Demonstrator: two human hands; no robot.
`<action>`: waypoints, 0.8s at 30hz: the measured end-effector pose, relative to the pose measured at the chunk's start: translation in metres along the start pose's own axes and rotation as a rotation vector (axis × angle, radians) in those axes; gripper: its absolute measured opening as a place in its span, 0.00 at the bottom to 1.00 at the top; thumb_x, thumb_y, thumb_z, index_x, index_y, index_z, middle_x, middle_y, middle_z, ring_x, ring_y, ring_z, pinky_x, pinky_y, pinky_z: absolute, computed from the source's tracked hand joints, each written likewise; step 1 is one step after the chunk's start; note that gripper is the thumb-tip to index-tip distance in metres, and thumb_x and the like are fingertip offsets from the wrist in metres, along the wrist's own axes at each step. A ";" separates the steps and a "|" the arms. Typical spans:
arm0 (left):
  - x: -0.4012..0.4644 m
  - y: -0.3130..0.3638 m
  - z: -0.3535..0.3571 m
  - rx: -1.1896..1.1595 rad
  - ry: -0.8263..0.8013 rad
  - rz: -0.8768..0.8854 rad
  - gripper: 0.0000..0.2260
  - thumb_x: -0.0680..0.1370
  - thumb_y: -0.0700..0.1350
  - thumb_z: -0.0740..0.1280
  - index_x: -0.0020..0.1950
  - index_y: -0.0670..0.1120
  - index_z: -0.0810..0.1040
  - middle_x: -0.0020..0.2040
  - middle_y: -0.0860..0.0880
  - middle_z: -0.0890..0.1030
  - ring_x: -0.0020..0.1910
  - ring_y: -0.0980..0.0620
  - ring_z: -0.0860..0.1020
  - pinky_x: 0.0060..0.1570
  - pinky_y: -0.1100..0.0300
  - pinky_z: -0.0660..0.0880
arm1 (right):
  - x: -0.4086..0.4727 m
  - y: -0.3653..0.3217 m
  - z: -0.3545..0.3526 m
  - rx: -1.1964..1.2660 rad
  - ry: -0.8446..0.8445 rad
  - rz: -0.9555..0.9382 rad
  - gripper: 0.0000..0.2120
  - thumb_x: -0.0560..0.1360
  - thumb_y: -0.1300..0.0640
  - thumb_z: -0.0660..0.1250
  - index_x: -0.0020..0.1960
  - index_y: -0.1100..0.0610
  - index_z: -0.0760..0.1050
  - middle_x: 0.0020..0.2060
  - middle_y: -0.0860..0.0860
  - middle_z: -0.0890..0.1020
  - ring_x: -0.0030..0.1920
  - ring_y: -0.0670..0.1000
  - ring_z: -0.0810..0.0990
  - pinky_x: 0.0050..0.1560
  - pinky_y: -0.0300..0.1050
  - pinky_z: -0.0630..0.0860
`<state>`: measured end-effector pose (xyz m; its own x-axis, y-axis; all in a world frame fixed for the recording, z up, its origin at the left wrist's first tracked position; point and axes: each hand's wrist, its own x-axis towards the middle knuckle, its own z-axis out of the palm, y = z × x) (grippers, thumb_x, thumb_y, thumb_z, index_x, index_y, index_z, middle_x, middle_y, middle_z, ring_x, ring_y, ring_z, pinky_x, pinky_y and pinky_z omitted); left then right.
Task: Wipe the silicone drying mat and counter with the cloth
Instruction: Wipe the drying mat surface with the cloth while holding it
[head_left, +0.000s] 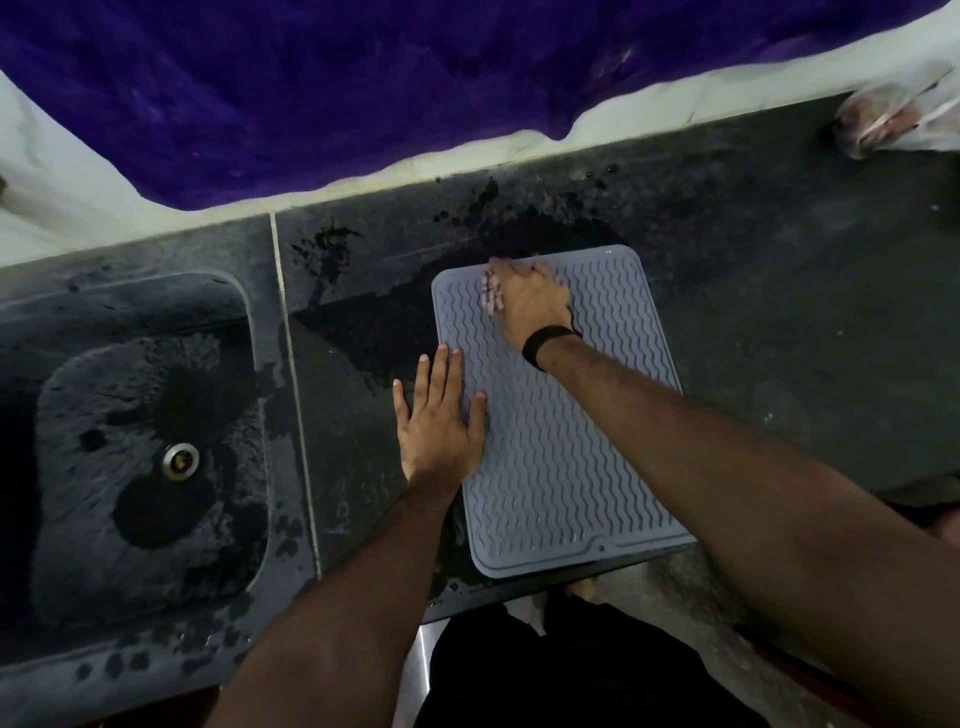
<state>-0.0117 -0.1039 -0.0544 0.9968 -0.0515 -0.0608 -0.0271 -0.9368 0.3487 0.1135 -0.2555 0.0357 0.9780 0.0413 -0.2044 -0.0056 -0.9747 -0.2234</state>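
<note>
Both hands are on the grey silicone drying mat (556, 415), which lies at the centre of the frame on the dark table (779, 312), its near edge by the table's front rim. Nearer the camera, the left hand (441, 421) lies flat with fingers spread, palm down across the mat's left edge, holding nothing. Farther up, the right hand (530, 301), with a black band at the wrist, presses a pale pinkish cloth (492, 296) onto the mat's upper left corner; the cloth is blurred and mostly hidden under the fingers. Wet patches darken the table left of and above the mat. At the left of the frame sits a dark sink (130, 441), spotted with water. Purple fabric (363, 78) fills the top of the frame.
</note>
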 end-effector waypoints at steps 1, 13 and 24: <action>0.000 0.000 0.000 0.001 -0.005 0.000 0.30 0.84 0.62 0.46 0.84 0.53 0.48 0.84 0.56 0.49 0.83 0.54 0.45 0.80 0.41 0.41 | 0.003 0.000 0.000 -0.015 -0.020 -0.017 0.30 0.74 0.57 0.65 0.74 0.53 0.60 0.72 0.52 0.67 0.71 0.61 0.61 0.66 0.61 0.66; -0.003 -0.001 -0.001 0.007 0.017 0.016 0.29 0.84 0.60 0.48 0.84 0.52 0.52 0.84 0.54 0.52 0.83 0.53 0.47 0.80 0.40 0.44 | -0.108 0.018 0.025 -0.149 -0.095 -0.097 0.29 0.76 0.57 0.64 0.75 0.49 0.58 0.73 0.48 0.64 0.70 0.59 0.61 0.55 0.55 0.75; -0.001 0.000 -0.002 0.015 -0.005 0.009 0.30 0.84 0.62 0.45 0.84 0.51 0.49 0.84 0.54 0.50 0.83 0.52 0.46 0.80 0.41 0.42 | -0.071 -0.010 0.018 -0.127 -0.054 -0.033 0.26 0.77 0.58 0.61 0.74 0.50 0.60 0.72 0.51 0.66 0.70 0.58 0.63 0.59 0.57 0.72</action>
<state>-0.0126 -0.1033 -0.0522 0.9961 -0.0620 -0.0623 -0.0376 -0.9414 0.3351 0.0403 -0.2450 0.0353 0.9647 0.0820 -0.2503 0.0560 -0.9924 -0.1092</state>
